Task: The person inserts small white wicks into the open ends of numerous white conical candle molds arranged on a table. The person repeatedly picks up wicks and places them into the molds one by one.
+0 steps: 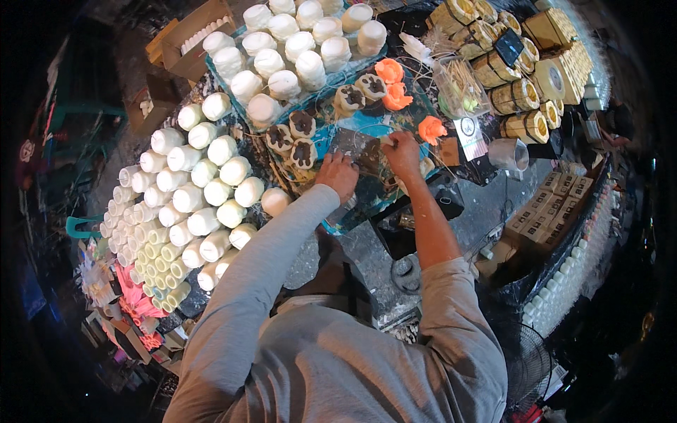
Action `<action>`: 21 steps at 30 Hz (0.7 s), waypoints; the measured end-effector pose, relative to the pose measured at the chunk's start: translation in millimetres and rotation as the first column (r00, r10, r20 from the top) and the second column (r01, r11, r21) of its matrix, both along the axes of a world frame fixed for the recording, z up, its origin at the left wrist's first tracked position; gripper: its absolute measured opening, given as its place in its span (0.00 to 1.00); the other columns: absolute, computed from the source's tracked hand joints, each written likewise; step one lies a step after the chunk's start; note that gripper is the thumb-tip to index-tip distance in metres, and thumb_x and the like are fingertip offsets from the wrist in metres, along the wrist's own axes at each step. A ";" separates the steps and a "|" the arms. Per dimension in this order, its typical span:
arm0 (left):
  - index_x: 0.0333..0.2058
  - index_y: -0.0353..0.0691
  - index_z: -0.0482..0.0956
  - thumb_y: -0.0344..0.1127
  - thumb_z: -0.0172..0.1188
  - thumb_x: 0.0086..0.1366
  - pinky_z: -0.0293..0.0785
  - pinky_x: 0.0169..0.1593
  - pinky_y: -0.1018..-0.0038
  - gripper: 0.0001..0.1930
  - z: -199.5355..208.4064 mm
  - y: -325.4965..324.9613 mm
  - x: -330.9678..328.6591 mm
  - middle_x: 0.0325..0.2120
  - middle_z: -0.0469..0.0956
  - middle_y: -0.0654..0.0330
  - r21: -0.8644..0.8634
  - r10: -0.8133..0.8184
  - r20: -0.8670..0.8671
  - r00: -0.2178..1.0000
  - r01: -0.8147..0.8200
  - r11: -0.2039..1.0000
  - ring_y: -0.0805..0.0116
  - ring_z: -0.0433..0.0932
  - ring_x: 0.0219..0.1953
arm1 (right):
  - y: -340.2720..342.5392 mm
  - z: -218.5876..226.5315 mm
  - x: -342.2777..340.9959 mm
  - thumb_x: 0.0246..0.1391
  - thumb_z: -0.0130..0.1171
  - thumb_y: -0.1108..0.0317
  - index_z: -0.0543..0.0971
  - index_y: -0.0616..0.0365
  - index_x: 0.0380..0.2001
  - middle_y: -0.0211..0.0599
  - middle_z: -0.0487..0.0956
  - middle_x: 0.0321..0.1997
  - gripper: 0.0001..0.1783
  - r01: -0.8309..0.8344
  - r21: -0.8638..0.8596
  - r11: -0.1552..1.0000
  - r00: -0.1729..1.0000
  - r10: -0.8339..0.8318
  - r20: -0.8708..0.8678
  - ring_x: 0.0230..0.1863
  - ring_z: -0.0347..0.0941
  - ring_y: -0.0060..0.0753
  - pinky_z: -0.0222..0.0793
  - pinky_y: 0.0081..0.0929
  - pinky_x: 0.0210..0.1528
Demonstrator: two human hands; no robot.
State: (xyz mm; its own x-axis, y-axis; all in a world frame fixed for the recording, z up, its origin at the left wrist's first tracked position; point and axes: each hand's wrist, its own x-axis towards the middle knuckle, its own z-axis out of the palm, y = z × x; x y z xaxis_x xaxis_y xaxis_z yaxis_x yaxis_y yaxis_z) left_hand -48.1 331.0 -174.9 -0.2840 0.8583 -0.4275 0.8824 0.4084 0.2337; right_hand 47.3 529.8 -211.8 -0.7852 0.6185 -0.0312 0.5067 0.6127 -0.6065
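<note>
Centre frame, a small, whitish, stubby piece (386, 141) was pinched by the right hand (404, 156) over a flat, dark, glossy panel (364, 148); the left hand's (338, 175) grip couldn't be told. A light, steady pinch was needed!

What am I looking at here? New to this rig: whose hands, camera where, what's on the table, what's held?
No machine: these are one person's bare hands, seen from a fisheye camera on their head, looking down; straight edges bend near the rim. The left hand is palm-down by a dark flat piece; whether it grips anything is hidden. The right hand seems to pinch a small pale piece. Around them: rows of cream cylinders at left, white cylinders beyond, dark-topped scalloped pieces and orange flower-shaped pieces.
</note>
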 end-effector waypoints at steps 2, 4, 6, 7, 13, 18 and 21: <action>0.53 0.40 0.82 0.44 0.62 0.68 0.61 0.67 0.51 0.19 1.0 -0.5 4.8 0.55 0.77 0.50 0.096 0.038 0.016 0.999 -0.040 0.995 0.51 0.68 0.64 | 1.4 11.2 0.5 0.56 0.68 0.67 0.85 0.64 0.44 0.48 0.84 0.38 0.14 0.023 -0.149 0.989 0.999 -0.018 0.040 0.37 0.81 0.51 0.76 0.42 0.40; 0.55 0.40 0.80 0.43 0.62 0.68 0.63 0.67 0.52 0.20 5.0 -1.3 10.4 0.57 0.76 0.49 0.186 0.169 0.137 0.976 -0.193 0.963 0.50 0.68 0.64 | -3.3 23.4 6.6 0.60 0.68 0.65 0.85 0.64 0.44 0.45 0.85 0.35 0.14 0.021 -0.254 0.967 0.999 -0.015 0.028 0.34 0.82 0.46 0.76 0.37 0.37; 0.57 0.39 0.78 0.43 0.63 0.68 0.66 0.68 0.54 0.22 10.4 -2.0 17.7 0.60 0.74 0.47 0.239 0.362 0.364 0.858 -0.461 0.854 0.47 0.69 0.66 | -13.8 31.2 17.2 0.64 0.67 0.64 0.86 0.63 0.45 0.43 0.85 0.37 0.14 0.018 -0.379 0.925 1.000 -0.024 -0.010 0.35 0.83 0.37 0.76 0.32 0.37; 0.59 0.38 0.77 0.42 0.63 0.68 0.68 0.68 0.55 0.23 12.9 -2.8 21.6 0.62 0.73 0.46 0.229 0.435 0.474 0.766 -0.584 0.778 0.46 0.70 0.67 | -18.8 31.8 20.9 0.64 0.66 0.64 0.86 0.63 0.45 0.43 0.85 0.38 0.13 -0.007 -0.328 0.945 0.996 -0.021 -0.082 0.37 0.82 0.35 0.76 0.31 0.38; 0.51 0.38 0.81 0.40 0.63 0.66 0.74 0.61 0.55 0.18 22.7 -51.1 18.8 0.53 0.81 0.48 0.258 0.375 0.378 0.846 -0.486 0.835 0.47 0.78 0.58 | -27.4 15.1 46.8 0.67 0.63 0.70 0.85 0.65 0.45 0.39 0.84 0.46 0.10 0.156 -0.780 0.606 0.928 -0.361 -0.094 0.42 0.79 0.31 0.76 0.31 0.43; 0.45 0.36 0.83 0.32 0.64 0.63 0.80 0.47 0.58 0.12 41.5 -135.7 -49.0 0.42 0.82 0.48 0.366 0.613 0.238 0.753 -0.654 0.662 0.47 0.83 0.42 | -60.5 13.0 70.3 0.69 0.59 0.72 0.81 0.62 0.46 0.36 0.82 0.43 0.07 -0.234 -0.970 0.070 0.808 -0.541 -0.234 0.41 0.77 0.31 0.73 0.31 0.44; 0.45 0.35 0.83 0.31 0.66 0.63 0.81 0.44 0.59 0.12 48.3 -140.9 -76.3 0.40 0.82 0.47 0.357 0.560 0.281 0.780 -0.626 0.693 0.49 0.84 0.37 | -65.0 15.7 72.0 0.68 0.60 0.70 0.79 0.61 0.44 0.35 0.81 0.41 0.07 -0.238 -0.969 -0.074 0.777 -0.613 -0.143 0.43 0.76 0.32 0.73 0.32 0.42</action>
